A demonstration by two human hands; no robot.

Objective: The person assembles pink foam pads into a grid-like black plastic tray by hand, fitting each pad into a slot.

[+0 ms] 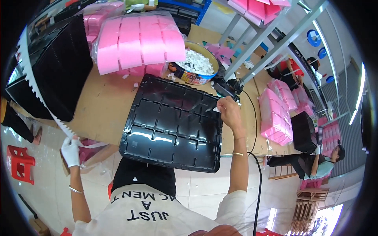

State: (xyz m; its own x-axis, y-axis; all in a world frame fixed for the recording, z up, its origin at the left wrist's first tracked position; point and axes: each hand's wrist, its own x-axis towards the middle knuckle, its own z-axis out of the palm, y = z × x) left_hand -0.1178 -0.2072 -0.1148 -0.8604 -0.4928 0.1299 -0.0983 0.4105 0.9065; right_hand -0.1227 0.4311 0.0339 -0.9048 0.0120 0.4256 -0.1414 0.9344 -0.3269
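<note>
The black moulded tray (173,124) lies on the surface (102,98), its near edge jutting past the front toward the person's lap; the left hand (71,151), in a white glove, holds the lower end of a long, white, toothed strip (29,72), which curves up across a tall black stack (55,74) at the left; the bare right hand (229,112) is closed to a narrow pinch at the tray's far right corner, with a small white piece at the fingertips.

Behind the tray stands a plastic-wrapped pink stack (130,43); to its right, a round tub (199,78) holds white scraps; beside the tub sits a black device (225,87) with cables, close to the tray's far right corner; slanting metal posts (246,55) rise just beyond.

A black cable (260,185) hangs over the front edge, right of the right forearm; farther right are pink bundles (275,116), a black box (304,131) and a co-worker (325,165); a carton (96,159) sits beside the left hand; a red stool (20,164) stands on the floor.
</note>
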